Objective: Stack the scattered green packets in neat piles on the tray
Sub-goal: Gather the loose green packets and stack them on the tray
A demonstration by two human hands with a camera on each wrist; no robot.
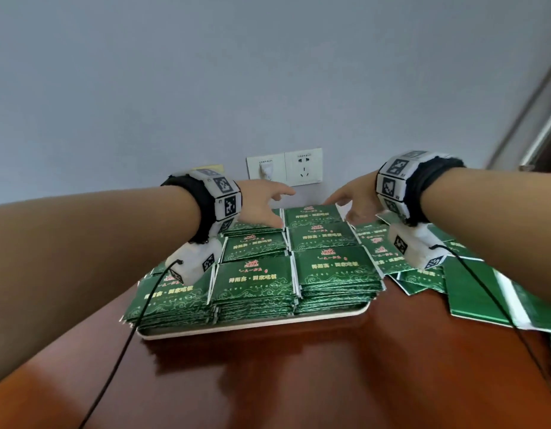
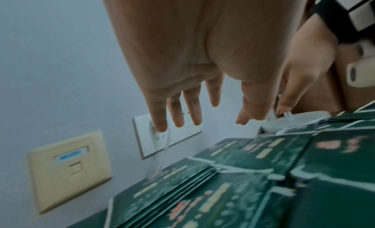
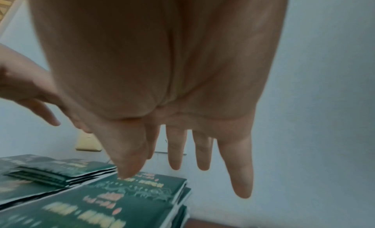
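Green packets with gold print stand in several neat piles [image 1: 333, 267] on a white tray [image 1: 255, 328] on the table. Both hands hover over the far row of piles with fingers spread and hold nothing. My left hand [image 1: 264, 205] is above the far left pile [image 1: 252, 226]; its straight fingers [image 2: 176, 112] show in the left wrist view above the packets [image 2: 233, 180]. My right hand [image 1: 351, 196] reaches over the far right pile [image 1: 312, 213]; its fingers [image 3: 202, 152] hang straight and its thumb tip is just above the top packet [image 3: 142, 186].
Loose green packets [image 1: 388, 252] and larger green sheets [image 1: 475, 292] lie scattered on the brown table [image 1: 299, 382] right of the tray. White wall sockets [image 1: 303, 167] with a plugged cable sit behind the piles, and a cream wall plate [image 2: 69, 170] further left.
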